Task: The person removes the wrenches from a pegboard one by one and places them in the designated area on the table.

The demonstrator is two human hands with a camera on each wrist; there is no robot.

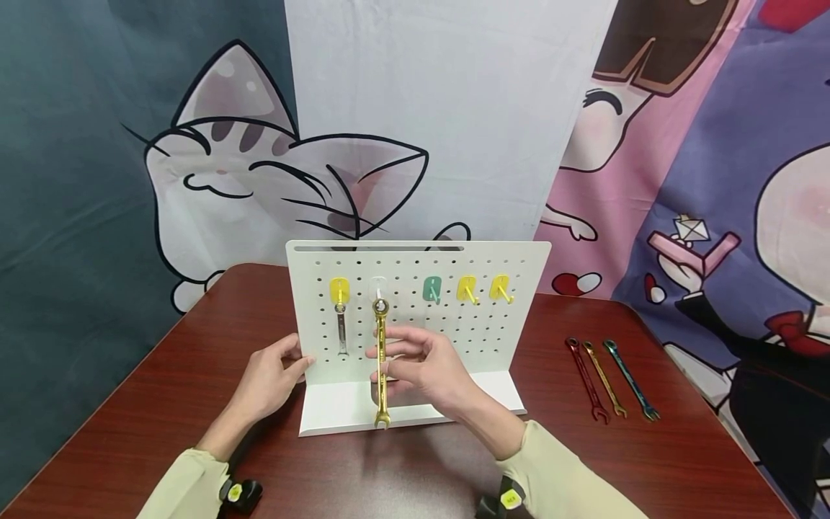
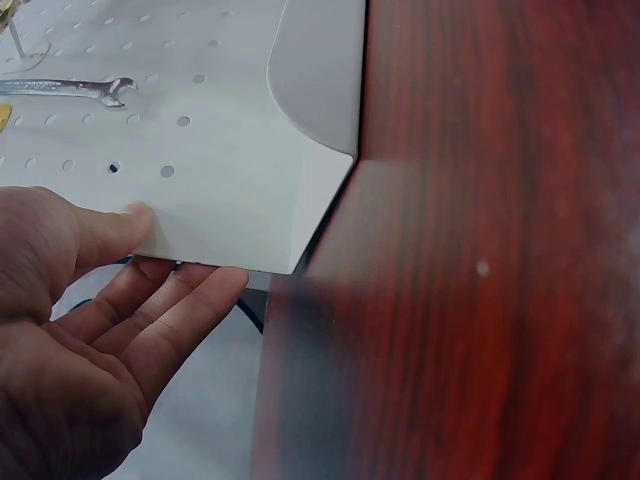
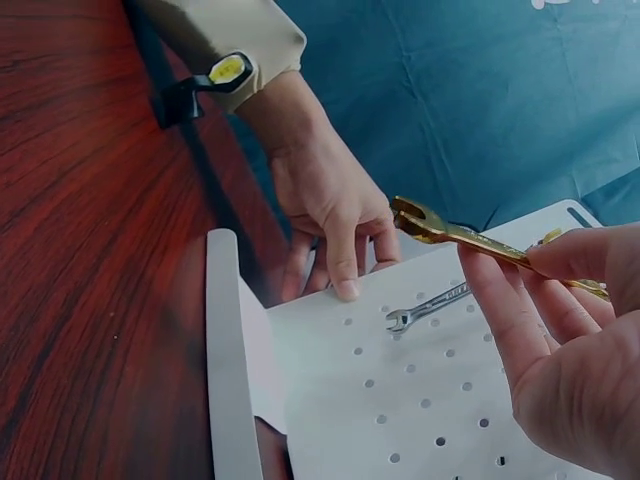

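A white pegboard [image 1: 415, 317] stands upright on the table. Its left edge is pinched by my left hand [image 1: 267, 378], thumb in front and fingers behind, as the left wrist view also shows. My right hand [image 1: 431, 367] holds a gold wrench [image 1: 382, 375] between thumb and fingers, hanging upright with the ring end on top. That ring overlaps the clear hook [image 1: 378, 287] in the head view; whether it sits on the hook I cannot tell. A silver wrench [image 1: 341, 331] hangs from the leftmost yellow hook [image 1: 339, 290].
A green hook [image 1: 431, 290] and two yellow hooks [image 1: 467, 290] line the board's right half. On the table [image 1: 681, 461] to the right lie a red wrench [image 1: 586, 378], a smaller gold wrench [image 1: 604, 378] and a blue-green wrench [image 1: 631, 378]. A printed cloth [image 1: 447, 108] hangs behind.
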